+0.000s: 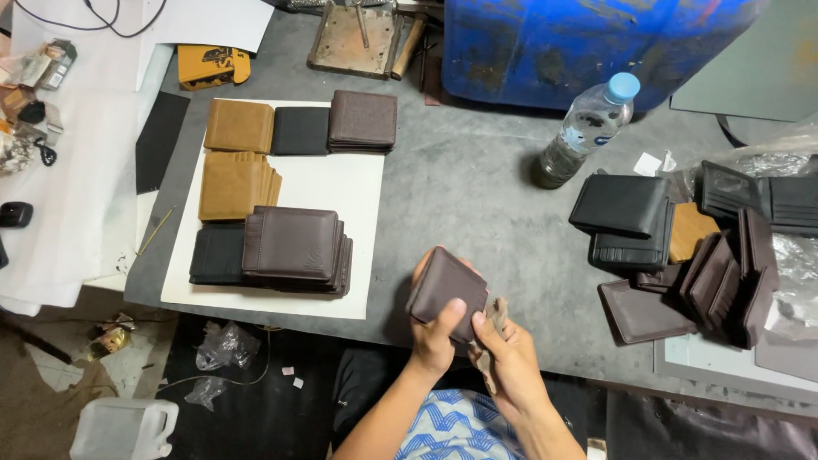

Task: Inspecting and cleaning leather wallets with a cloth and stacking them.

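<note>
Brown leather fills the lower middle of the frame: a dark brown wallet (446, 286), folded shut, sits tilted in the left hand (436, 334), just above the near edge of the grey table (477, 187). The left hand is closed around it, thumb pressed across the wallet's lower face and fingers wrapped behind its upper left edge. The wallet's long axis runs from upper left to lower right, so its lower right corner points straight at the right hand (508, 358), which lies just beside and slightly below it. The right hand pinches a small brownish cloth (497, 313) between thumb and fingertips, and the cloth touches or nearly touches that corner of the wallet; I cannot tell which. Both hands are close together, the right one being the nearer to the wallet's free corner.

In the left of the frame, a white sheet (358, 187) carries sorted stacks: tan wallets (237, 170), black wallets (300, 130) and brown wallets (294, 247). In the right of the frame lies a looser heap of black and brown wallets (665, 247), well apart from the hands. A clear water bottle (588, 128) with a blue cap stands in the upper right, in front of a blue drum (579, 43)
</note>
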